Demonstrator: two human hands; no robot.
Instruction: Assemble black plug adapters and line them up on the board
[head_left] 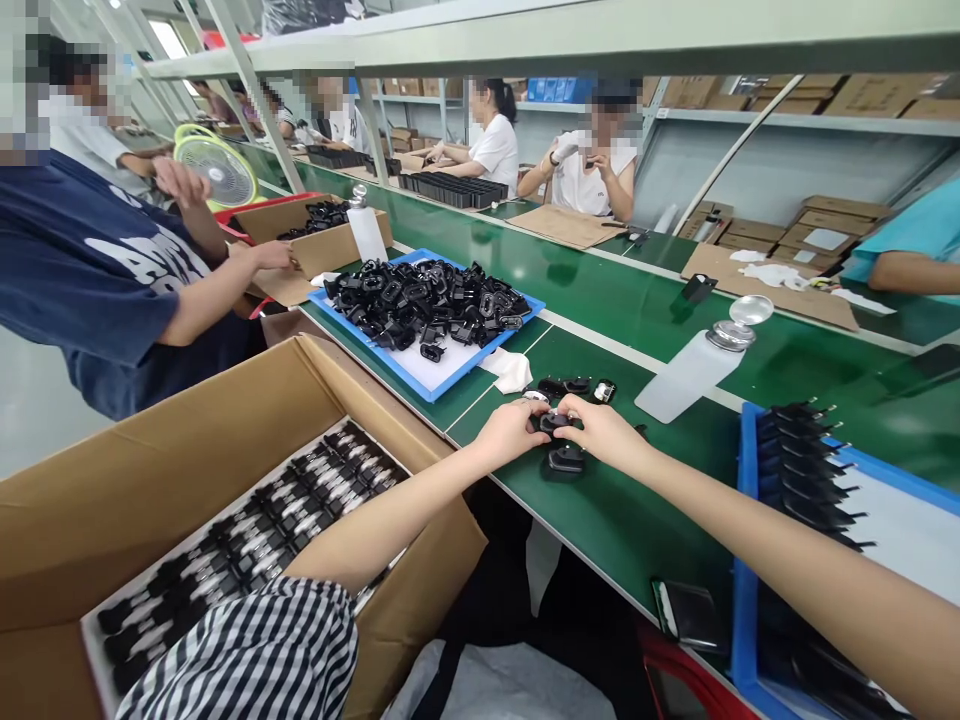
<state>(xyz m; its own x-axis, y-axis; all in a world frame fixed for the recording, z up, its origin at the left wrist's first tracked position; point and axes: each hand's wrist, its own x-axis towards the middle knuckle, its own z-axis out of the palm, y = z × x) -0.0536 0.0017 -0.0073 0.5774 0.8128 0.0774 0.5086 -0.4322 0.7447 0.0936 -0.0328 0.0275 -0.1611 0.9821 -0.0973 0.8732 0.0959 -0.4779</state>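
Left hand (pixel 511 432) and right hand (pixel 601 430) extended forward, brought together, fingers curled — small, black plastic casing (pixel 553 423) pinched between their fingertips, over glossy green tabletop (pixel 637 520) — similar black casing (pixel 565 460) just nearer

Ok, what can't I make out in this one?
All in the head view:
- Part: left hand and right hand cover its sides.
- Right tray: crossed by the right forearm, cut off below and right.
- Box: checked sleeve hides some contents.
- Teal sleeve's wearer: cropped by the right edge.
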